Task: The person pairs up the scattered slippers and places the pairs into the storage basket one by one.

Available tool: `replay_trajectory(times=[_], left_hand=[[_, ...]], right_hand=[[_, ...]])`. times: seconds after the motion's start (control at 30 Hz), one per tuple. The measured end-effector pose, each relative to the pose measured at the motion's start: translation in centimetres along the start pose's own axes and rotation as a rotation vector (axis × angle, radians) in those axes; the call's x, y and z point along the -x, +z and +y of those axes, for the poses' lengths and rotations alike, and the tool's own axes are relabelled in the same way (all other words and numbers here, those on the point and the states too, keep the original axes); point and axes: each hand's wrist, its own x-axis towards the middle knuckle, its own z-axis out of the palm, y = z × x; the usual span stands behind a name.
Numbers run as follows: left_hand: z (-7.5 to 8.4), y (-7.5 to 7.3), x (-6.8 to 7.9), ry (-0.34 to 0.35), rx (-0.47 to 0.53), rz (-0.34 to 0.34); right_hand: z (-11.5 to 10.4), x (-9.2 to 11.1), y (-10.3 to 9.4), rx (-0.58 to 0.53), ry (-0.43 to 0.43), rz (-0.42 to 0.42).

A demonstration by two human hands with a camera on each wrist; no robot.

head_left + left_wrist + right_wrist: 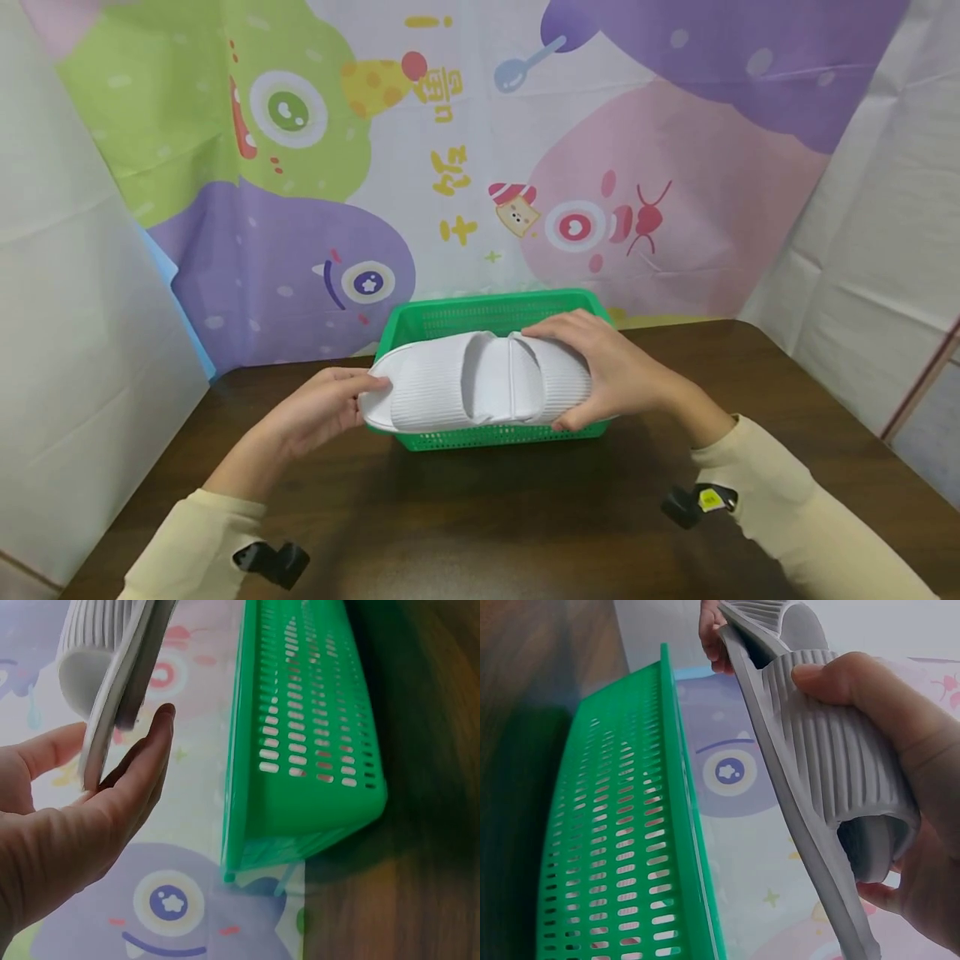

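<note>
A pair of white slippers with ribbed straps is held above a green basket (pixel 495 302), the two overlapping heel to heel in the middle. My left hand (pixel 318 410) pinches the toe end of the left slipper (pixel 429 385), thumb on one face and fingers behind, as the left wrist view shows. My right hand (pixel 626 367) grips the right slipper (pixel 564 377) across its strap. In the right wrist view the thumb (pixel 832 679) lies on the ribbed strap (pixel 840 742), with fingers on the far side partly hidden. The slippers hide much of the basket's inside.
The basket, with slotted walls (pixel 307 697), stands on a dark brown wooden table (pixel 480 533) near its back edge. Behind it hangs a cartoon-printed cloth (pixel 465 275), with white cloth (pixel 67 250) along the left side.
</note>
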Motion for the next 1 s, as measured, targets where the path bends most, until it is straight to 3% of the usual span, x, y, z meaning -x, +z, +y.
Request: replay_trajectory(times=[0.4, 1.0], left_hand=[[-0.70, 0.56, -0.07, -0.011, 0.081, -0.014], [-0.39, 1.10, -0.36, -0.001, 0.109, -0.042]], right_hand=[[-0.11, 0.25, 0.26, 0.011, -0.021, 0.003], [-0.25, 0.25, 0.51, -0.008, -0.004, 0.003]])
